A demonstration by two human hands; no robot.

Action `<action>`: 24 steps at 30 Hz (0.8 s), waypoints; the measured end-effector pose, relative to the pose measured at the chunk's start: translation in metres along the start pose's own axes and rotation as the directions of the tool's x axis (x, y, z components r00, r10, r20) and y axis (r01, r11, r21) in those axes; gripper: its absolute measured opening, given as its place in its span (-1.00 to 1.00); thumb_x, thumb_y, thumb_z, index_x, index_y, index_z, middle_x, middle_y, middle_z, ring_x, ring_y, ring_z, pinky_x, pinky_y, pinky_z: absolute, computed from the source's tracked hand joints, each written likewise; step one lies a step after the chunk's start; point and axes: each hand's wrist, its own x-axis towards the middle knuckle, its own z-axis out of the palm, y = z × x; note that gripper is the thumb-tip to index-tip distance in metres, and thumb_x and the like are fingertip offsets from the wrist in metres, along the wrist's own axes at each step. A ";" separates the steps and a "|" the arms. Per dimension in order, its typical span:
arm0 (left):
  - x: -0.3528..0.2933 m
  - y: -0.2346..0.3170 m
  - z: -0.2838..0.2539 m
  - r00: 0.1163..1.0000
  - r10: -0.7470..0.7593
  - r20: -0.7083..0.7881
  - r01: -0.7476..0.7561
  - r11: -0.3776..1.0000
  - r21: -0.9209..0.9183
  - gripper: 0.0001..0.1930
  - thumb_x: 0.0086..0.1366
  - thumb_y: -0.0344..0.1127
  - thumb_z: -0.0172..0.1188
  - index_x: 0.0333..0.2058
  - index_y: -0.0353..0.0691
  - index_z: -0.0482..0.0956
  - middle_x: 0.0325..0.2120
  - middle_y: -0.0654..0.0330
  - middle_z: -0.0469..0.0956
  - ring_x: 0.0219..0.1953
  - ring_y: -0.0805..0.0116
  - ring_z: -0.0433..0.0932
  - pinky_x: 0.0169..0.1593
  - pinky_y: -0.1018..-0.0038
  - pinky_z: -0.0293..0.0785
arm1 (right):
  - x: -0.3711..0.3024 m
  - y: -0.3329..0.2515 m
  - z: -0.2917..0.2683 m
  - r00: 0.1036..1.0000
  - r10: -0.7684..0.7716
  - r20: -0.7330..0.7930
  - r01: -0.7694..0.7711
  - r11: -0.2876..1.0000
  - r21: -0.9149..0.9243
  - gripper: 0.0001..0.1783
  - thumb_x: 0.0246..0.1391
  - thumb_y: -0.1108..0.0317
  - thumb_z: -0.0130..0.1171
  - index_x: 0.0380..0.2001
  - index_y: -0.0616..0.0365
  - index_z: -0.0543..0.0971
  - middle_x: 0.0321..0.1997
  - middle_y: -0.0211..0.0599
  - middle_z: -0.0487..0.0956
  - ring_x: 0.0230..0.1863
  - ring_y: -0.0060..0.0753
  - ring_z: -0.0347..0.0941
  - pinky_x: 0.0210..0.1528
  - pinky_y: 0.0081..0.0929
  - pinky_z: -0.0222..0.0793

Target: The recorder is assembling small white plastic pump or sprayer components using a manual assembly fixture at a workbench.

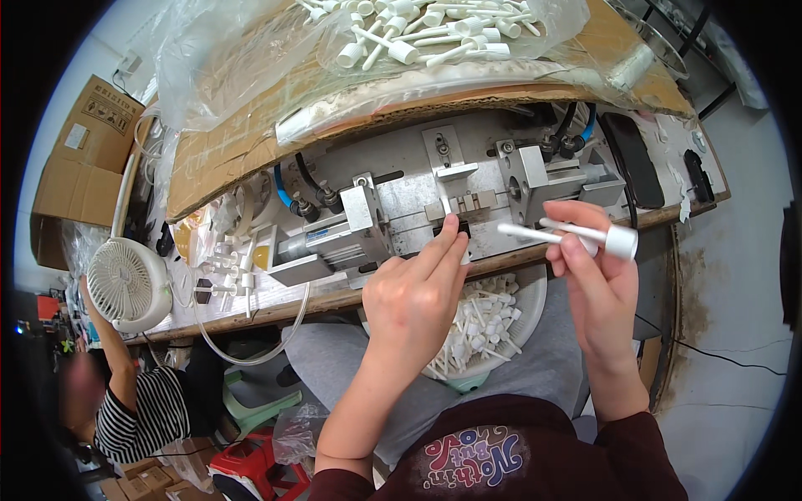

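Gripping capped sticks (621,243) in right hand (597,280); can't tell for left hand (412,290) at fixture (482,201). Crowded by pneumatic cylinders (332,242), overhanging cardboard (219,171).

A box (83,190) stands at the left, a fan (127,285) below it, a stool (257,458) lower left, a phone (632,160) upper right.

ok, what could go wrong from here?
1. Pinch: the left hand has its fingertips at the small metal fixture between two metal cylinder units; if either moves, it might nip them.
2. Drop: the right hand holds two white sticks together, their long ends sticking out; one could slip while the other is handled.
3. Spill: the tub of white parts is at the person's lap; shifting legs might tip it.
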 end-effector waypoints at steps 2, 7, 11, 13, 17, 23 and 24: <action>-0.002 0.001 -0.001 0.999 -0.048 0.011 0.049 0.995 -0.090 -0.60 -0.01 -0.35 0.49 -0.12 -0.17 0.70 -0.11 0.19 0.69 -0.52 0.41 0.59 -0.40 0.54 0.50 | -0.002 -0.001 0.001 0.985 -0.171 0.017 0.168 0.936 -0.310 -0.74 0.27 0.48 0.09 -0.02 0.30 0.61 -0.05 -0.18 0.52 -0.13 -0.50 0.50 -0.09 -0.57 0.43; -0.002 0.031 -0.031 0.983 -0.166 0.078 0.169 0.663 -0.730 -0.47 -0.11 -0.42 0.57 -0.08 -0.30 0.66 -0.21 0.06 0.68 -0.38 0.44 0.67 -0.27 0.53 0.62 | 0.004 0.014 0.006 0.685 -0.596 0.420 0.681 0.318 -0.660 -0.49 -0.04 0.48 0.23 0.06 0.35 0.58 0.05 0.00 0.55 -0.13 -0.11 0.56 -0.11 -0.37 0.52; -0.010 0.030 -0.035 0.996 -0.083 -0.037 0.039 0.757 -0.652 -0.55 -0.08 -0.51 0.55 -0.14 -0.37 0.68 -0.24 0.09 0.66 -0.32 0.38 0.68 -0.24 0.52 0.64 | 0.012 0.021 0.020 0.592 -0.637 0.494 0.755 0.225 -0.616 -0.52 -0.04 0.48 0.20 0.02 0.42 0.57 0.06 0.05 0.56 -0.18 -0.15 0.59 -0.21 -0.39 0.55; -0.011 0.031 -0.039 0.986 -0.167 -0.032 0.117 0.804 -0.584 -0.61 -0.05 -0.55 0.50 -0.17 -0.36 0.69 -0.29 0.10 0.65 -0.33 0.33 0.67 -0.25 0.51 0.62 | 0.017 0.023 0.021 0.591 -0.676 0.439 0.745 0.250 -0.618 -0.56 -0.04 0.52 0.26 -0.03 0.42 0.59 0.01 0.00 0.59 -0.21 -0.18 0.59 -0.26 -0.44 0.54; -0.013 0.012 -0.017 0.992 -0.094 -0.087 0.068 0.962 -0.265 -0.66 0.00 -0.52 0.46 -0.17 -0.29 0.69 -0.20 0.13 0.67 -0.39 0.31 0.64 -0.29 0.48 0.56 | 0.012 0.015 0.014 0.736 -0.618 0.275 0.635 0.492 -0.595 -0.68 -0.05 0.61 0.35 -0.15 0.33 0.64 -0.16 -0.12 0.64 -0.27 -0.29 0.58 -0.33 -0.52 0.50; 0.000 0.006 -0.007 1.000 0.021 0.017 -0.022 0.999 0.035 -0.73 0.04 -0.38 0.43 -0.22 -0.21 0.71 -0.08 0.23 0.68 -0.55 0.34 0.56 -0.44 0.48 0.45 | 0.008 0.006 0.005 0.878 -0.459 0.137 0.471 0.777 -0.417 -0.69 -0.04 0.65 0.34 -0.15 0.26 0.67 -0.10 -0.16 0.60 -0.22 -0.46 0.55 -0.26 -0.57 0.49; 0.002 0.005 -0.006 0.999 0.026 0.023 -0.026 0.999 0.028 -0.72 0.04 -0.37 0.43 -0.22 -0.20 0.71 -0.08 0.23 0.68 -0.56 0.34 0.55 -0.44 0.48 0.45 | 0.005 0.000 0.002 0.913 -0.377 0.159 0.409 0.847 -0.340 -0.63 0.01 0.64 0.30 -0.05 0.32 0.62 0.08 -0.10 0.53 -0.13 -0.45 0.55 -0.19 -0.57 0.51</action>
